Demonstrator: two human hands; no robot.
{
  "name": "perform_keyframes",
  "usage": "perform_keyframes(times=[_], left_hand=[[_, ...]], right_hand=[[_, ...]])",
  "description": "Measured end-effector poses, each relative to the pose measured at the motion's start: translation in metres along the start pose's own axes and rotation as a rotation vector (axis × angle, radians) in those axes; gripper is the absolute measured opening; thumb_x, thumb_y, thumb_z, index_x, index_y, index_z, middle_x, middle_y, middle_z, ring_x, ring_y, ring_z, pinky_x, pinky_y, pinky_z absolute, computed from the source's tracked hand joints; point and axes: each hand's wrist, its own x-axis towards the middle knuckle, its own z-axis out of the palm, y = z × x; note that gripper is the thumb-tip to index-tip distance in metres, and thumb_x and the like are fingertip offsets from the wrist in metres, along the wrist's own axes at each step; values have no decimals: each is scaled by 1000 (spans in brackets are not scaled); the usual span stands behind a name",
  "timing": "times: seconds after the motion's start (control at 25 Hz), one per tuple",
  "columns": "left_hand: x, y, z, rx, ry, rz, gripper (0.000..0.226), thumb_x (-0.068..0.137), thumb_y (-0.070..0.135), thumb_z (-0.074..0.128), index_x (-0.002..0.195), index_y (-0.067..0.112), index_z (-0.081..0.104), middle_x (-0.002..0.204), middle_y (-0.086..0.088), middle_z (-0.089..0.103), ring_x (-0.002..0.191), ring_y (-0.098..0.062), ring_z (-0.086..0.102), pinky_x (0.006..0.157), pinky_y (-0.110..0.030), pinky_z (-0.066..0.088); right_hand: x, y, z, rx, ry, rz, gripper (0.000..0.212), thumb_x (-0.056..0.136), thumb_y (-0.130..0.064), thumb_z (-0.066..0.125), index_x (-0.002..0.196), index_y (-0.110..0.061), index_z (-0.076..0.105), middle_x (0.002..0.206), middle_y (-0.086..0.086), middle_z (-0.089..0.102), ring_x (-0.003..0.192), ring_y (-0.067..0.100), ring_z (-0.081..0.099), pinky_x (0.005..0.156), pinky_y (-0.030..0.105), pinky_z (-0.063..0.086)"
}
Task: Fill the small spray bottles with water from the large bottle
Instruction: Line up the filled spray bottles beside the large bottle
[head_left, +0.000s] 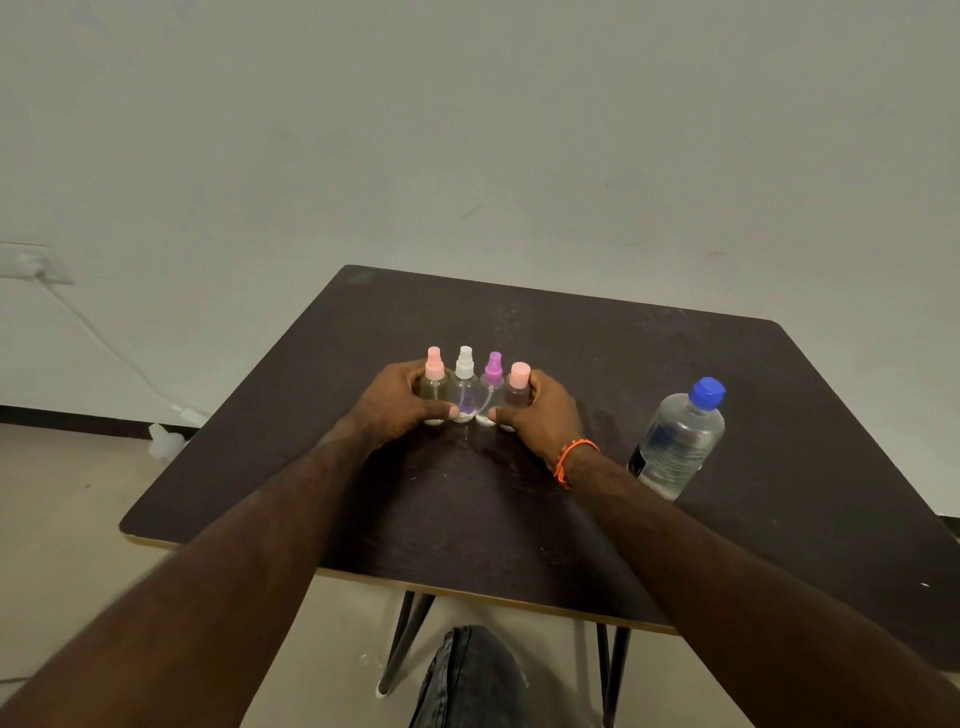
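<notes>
Several small clear spray bottles stand upright in a tight row at the middle of the dark table: a pink-topped one, a white-topped one, a purple-topped one and a pink-capped one. My left hand cups the left end of the row, fingers around the pink-topped bottle. My right hand wraps the pink-capped bottle at the right end. The large clear water bottle with a blue cap stands to the right, apart from both hands.
A wall rises just behind the table. On the floor at left lie a white cable and a white plastic object. My knee in dark jeans shows below the table's front edge, beside its black legs.
</notes>
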Motion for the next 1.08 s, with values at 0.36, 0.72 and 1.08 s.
perform_keyframes(times=[0.36, 0.72, 1.08], left_hand=[[47, -9, 0, 1, 19, 20, 36, 78, 13, 90, 110, 20, 76, 100, 8, 79, 89, -5, 75, 82, -19, 54], [143, -28, -18, 73, 29, 31, 38, 77, 23, 92, 112, 22, 76, 105, 8, 78, 98, -15, 74, 98, -41, 56], [234, -45, -39, 50, -44, 38, 37, 76, 24, 91, 110, 24, 76, 105, 7, 79, 99, -16, 75, 100, -48, 57]], right_hand=[[42, -5, 7, -11, -8, -11, 43, 81, -10, 81, 120, -14, 63, 105, 0, 62, 98, 21, 59, 84, 31, 44], [144, -11, 20, -37, -4, 38, 41, 80, -13, 82, 118, -12, 65, 110, 7, 68, 101, 26, 64, 91, 40, 52], [235, -8, 23, 5, -61, 16, 35, 72, -12, 81, 105, -17, 71, 100, 4, 74, 96, 25, 70, 92, 50, 57]])
